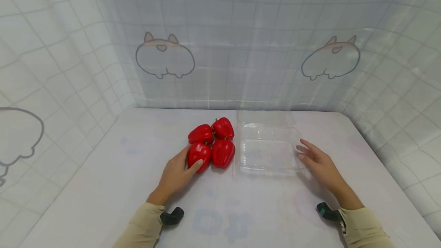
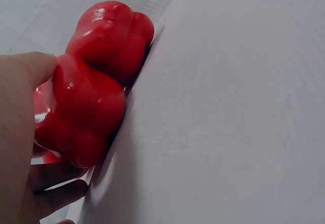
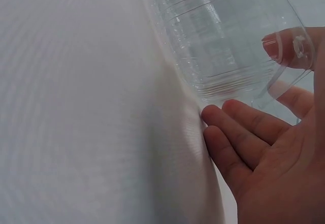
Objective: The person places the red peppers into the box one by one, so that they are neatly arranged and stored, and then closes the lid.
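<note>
Several glossy red bell peppers sit in a tight cluster left of centre in the head view. My left hand (image 1: 175,175) grips the near-left bell pepper (image 1: 198,153), thumb over its near side and fingers partly hidden behind it. In the left wrist view that pepper (image 2: 89,104) touches a neighbouring pepper (image 2: 109,38). To the right lies a clear plastic clamshell box (image 1: 268,154), its lid (image 1: 263,118) folded open toward the back. My right hand (image 1: 321,165) is at the box's right edge, fingers loosely extended; in the right wrist view its thumb (image 3: 289,46) is by the rim.
A white table (image 1: 241,206) with faint printed marks carries everything. Pale grid-patterned curtains (image 1: 248,18) with cartoon drawings hang behind it and at both sides.
</note>
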